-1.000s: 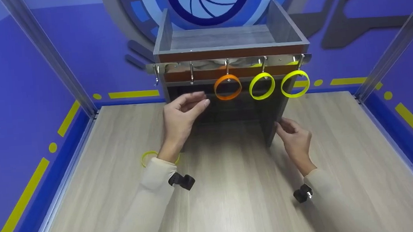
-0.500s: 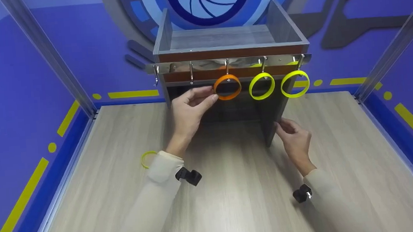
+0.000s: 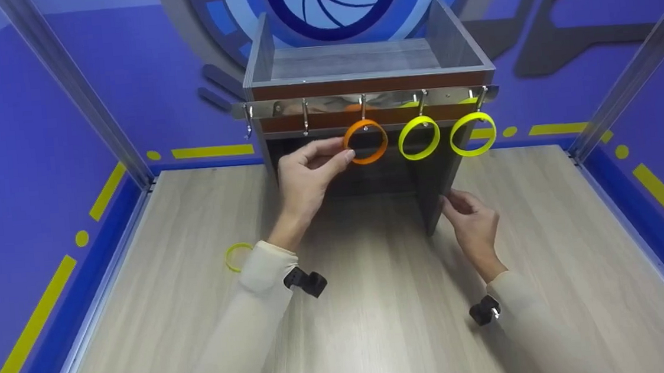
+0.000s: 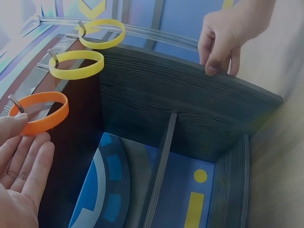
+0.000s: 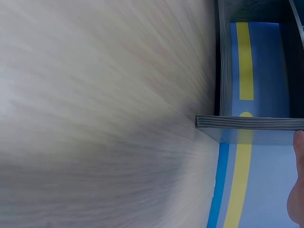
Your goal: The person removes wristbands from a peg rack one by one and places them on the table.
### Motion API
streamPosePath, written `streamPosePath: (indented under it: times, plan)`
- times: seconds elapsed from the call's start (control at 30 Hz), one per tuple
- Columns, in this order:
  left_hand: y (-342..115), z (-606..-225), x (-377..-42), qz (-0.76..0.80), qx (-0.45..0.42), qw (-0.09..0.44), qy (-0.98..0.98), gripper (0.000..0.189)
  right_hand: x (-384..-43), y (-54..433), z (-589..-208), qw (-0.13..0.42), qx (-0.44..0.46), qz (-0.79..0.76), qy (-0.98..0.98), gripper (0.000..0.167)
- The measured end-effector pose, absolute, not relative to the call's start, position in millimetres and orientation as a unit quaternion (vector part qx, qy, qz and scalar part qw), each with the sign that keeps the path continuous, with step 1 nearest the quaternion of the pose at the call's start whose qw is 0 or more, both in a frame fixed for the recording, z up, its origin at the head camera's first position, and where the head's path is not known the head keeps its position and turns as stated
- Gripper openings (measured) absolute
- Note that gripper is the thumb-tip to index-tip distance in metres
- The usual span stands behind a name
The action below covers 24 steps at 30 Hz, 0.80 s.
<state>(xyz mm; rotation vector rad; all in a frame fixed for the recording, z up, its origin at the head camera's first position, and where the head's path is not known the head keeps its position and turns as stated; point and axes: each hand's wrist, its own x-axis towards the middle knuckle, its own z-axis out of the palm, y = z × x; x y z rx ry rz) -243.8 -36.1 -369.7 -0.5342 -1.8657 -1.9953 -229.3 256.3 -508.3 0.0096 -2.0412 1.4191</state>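
My left hand (image 3: 302,183) pinches the lower left of an orange wristband (image 3: 385,142), which hangs on the middle hook of a metal hook rail (image 3: 334,104). In the left wrist view, the thumb lies on the orange band's rim and the other fingers are below it. Two yellow wristbands, one nearer (image 3: 420,156) and one at the far right (image 3: 474,153), hang on the hooks to the right. My right hand (image 3: 474,223) holds the front edge of the grey wooden shelf's right side panel (image 3: 438,199), its thumb against the edge.
Another yellow wristband (image 3: 228,260) lies on the wooden table (image 3: 343,328), left of my left forearm. Two bare hooks, the outer (image 3: 249,122) and the inner (image 3: 305,117), are at the rail's left. Blue walls (image 3: 91,63) with metal posts surround the table.
My left hand has moved right from below the second hook to the orange wristband and now pinches it. The band has swung slightly. My right hand stays at the shelf's edge.
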Motion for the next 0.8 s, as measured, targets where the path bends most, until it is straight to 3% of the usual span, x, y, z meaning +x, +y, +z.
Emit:
streamPosePath:
  times: [0.23,0.8]
  plan:
    - [-34,-364,-240,-0.755,-0.181,0.163,-0.609,0.023,-244,268,-530,0.315,-0.008,0.534,-0.784,0.015]
    - [-44,-356,-224,-0.773,-0.201,0.178,-0.575,0.023,-244,272,-532,0.301,-0.008,0.537,-0.788,0.018]
